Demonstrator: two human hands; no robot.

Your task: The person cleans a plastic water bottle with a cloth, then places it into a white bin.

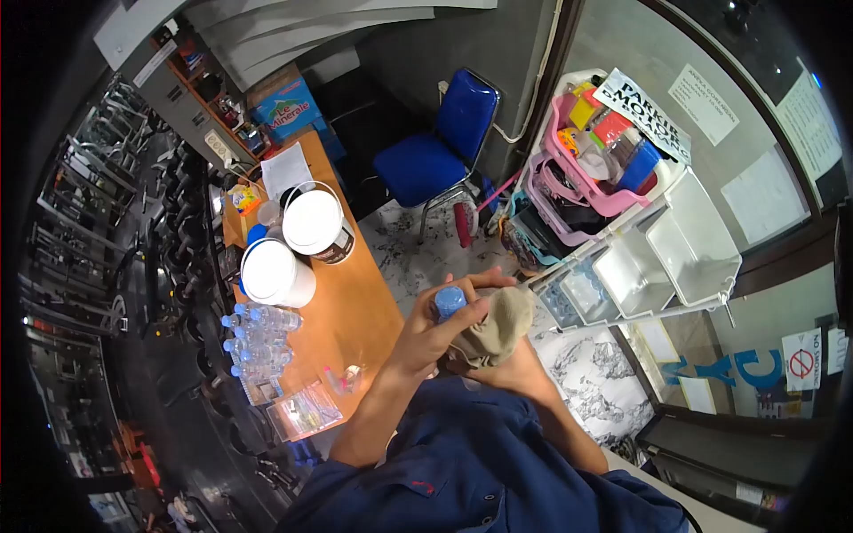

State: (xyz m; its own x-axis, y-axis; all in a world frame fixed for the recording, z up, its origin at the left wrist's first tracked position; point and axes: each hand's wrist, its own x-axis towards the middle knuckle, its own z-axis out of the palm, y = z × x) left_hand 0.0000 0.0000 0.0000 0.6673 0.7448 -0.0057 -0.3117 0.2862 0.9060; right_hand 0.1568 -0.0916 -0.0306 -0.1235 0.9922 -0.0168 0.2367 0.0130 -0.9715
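Note:
In front of my chest, my left hand (433,327) is closed around a bottle, whose blue cap (450,300) shows between thumb and fingers. Most of the bottle's body is hidden by the hand and cloth. A beige cloth (499,327) is bunched against the bottle's side. My right hand (508,371) is below the cloth and appears closed on it; its fingers are mostly covered. To the left, several clear water bottles (260,340) with blue caps stand grouped on the wooden desk (355,306).
Two white buckets (278,274) with lids stand on the desk, near a paper sheet (286,169) and a clear plastic case (305,411). A blue chair (426,164) is ahead. At right are a pink basket (613,202) of packets and a white compartment rack (689,235).

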